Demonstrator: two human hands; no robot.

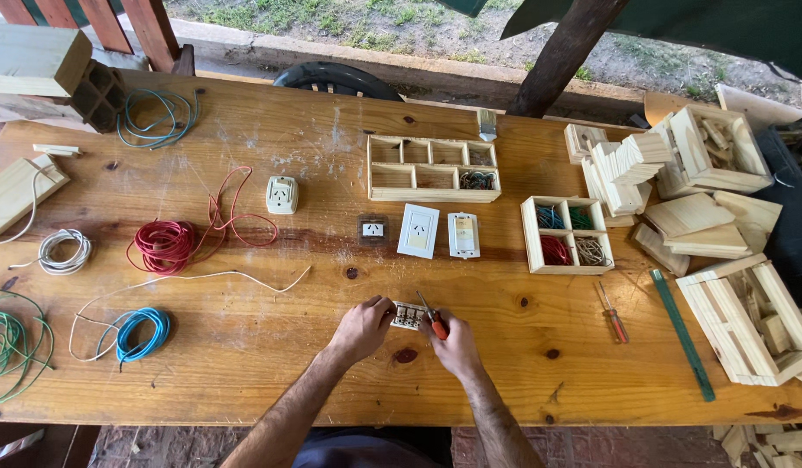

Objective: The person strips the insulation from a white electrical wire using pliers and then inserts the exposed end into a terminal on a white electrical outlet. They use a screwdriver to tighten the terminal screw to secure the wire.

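Near the front edge of the wooden table [271, 364], my left hand [363, 327] pins down a small white socket module [408, 316]. My right hand [450, 341] grips an orange-handled screwdriver [431, 319] whose tip rests on the module. Just beyond the hands lie a small dark-framed socket [373, 230], a white wall plate [418, 230] and a white switch plate [463, 235].
Coils of red [162, 245], blue [141, 334], white [64, 250] and green wire [6, 342] lie at left. A white plug block [281, 194], two compartment trays [433, 169] [567, 234], a second screwdriver [611, 312], a green ruler [682, 334] and stacked wooden boxes [721, 152] fill the right.
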